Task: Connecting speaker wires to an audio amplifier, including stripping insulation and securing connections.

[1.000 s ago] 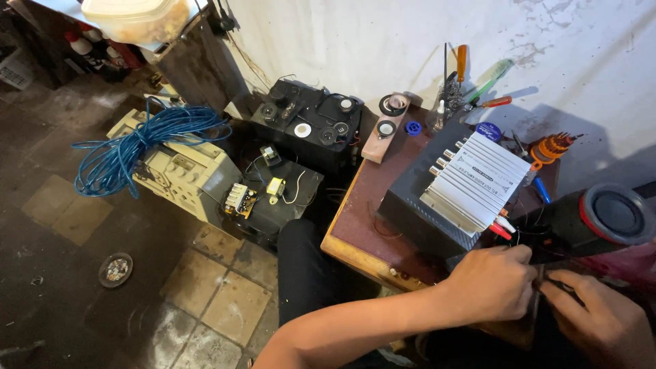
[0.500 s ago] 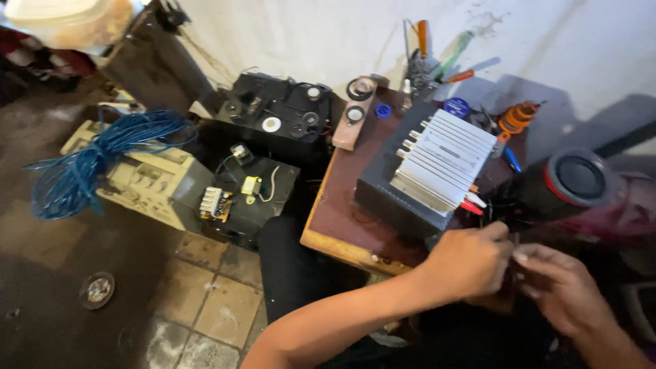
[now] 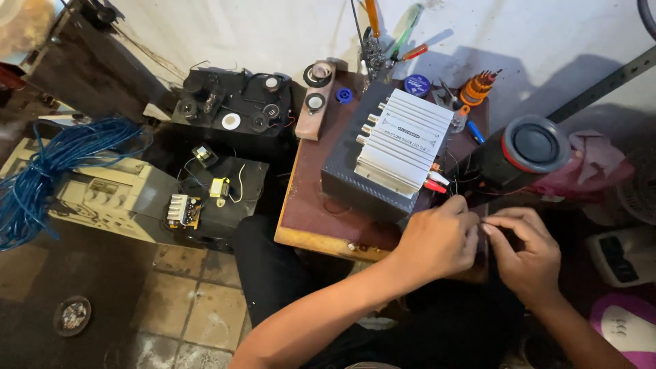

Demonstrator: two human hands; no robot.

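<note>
Closest in, the left hand (image 3: 441, 239) and the right hand (image 3: 526, 256) met fingertip to fingertip at the near edge of the small brown table (image 3: 311, 205), both pinched on thin wires (image 3: 478, 222) mostly hidden between them. Such wires looked light, limp and easily kinked, best taken near their ends. They ran back toward the red and white plugs (image 3: 434, 183) on the grey amplifier (image 3: 386, 154), just beyond the knuckles. Farther off stood a black round speaker (image 3: 526, 150).
</note>
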